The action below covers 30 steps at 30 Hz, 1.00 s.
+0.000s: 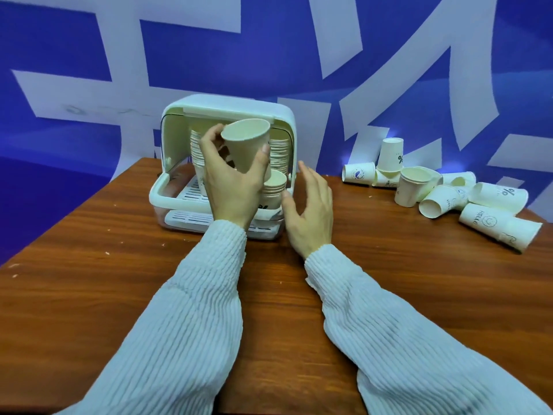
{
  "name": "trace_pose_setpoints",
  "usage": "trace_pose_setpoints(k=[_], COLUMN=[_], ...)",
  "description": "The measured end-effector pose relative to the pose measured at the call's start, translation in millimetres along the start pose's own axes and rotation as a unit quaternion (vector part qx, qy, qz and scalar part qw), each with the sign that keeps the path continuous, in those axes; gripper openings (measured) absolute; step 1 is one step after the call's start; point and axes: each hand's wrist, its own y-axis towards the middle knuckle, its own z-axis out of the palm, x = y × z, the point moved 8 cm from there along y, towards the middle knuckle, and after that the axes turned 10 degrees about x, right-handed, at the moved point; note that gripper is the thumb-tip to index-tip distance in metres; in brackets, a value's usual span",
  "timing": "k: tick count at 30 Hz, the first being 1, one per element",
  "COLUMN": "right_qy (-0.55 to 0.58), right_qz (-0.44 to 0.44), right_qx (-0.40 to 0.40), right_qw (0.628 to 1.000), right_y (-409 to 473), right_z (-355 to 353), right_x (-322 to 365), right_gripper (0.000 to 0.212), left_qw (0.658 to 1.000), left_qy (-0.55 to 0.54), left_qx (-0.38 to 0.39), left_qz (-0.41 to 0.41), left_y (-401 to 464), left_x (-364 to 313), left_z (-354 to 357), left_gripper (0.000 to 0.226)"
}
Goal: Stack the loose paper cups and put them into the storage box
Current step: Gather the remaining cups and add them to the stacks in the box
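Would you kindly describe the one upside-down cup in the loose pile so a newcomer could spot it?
Look right of the storage box, at the loose cups by the wall. At the pile's back-left stands the upside-down cup, base up, with a percent sign; its neighbours lie sideways or stand rim up.

Light is even and fairly bright, with a cool bluish cast that tints the pale sleeves (pixel 185 324). It seems to fall from above and in front: the wooden surface (pixel 89 280) carries a soft sheen along its grain rather than hard glare, and shadows are faint, showing only as a thin dark rim under the storage box (pixel 227 115) and the arms. A small blue-white flare glows at the backdrop (pixel 299 55) behind the loose cups (pixel 449 190). Wide-angle distortion bends the surface's edges and the backdrop's white strokes. Detail is slightly soft overall, with smeared texture on the hands (pixel 233 187) and lower corners.
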Motion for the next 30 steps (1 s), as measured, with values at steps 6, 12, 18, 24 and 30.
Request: trace_pose_setpoints(k=[6,12,18,24,30], right_qy=[0.050,0.089,0.110,0.154,0.106], right_qz=[0.052,0.093,0.115,0.152,0.169], right_qx=[0.020,0.013,-0.012,-0.047,-0.073], right_qw=[0.997,0.992,0.987,0.975,0.977], right_y=[-2,-4,-3,3,-13], right_z=[3,1,-3,-24,-97], right_x=[-11,-18,-24,-40,-85], right_gripper=[0.060,0.053,0.047,0.042,0.041], left_qw=[0.993,0.943,0.848,0.890,0.925], left_qy=[0.089,0.280,0.480,0.389,0.253], left_qx=[0.061,0.180,0.225,0.188,0.218], left_qz=[0.038,-0.004,0.019,0.145,0.180], left_y=[12,12,-2,-21,-67], left_x=[-1,28,44,2,-24], left_z=[26,45,49,69,141], left_gripper=[0.077,0.088,0.085,0.056,0.048])
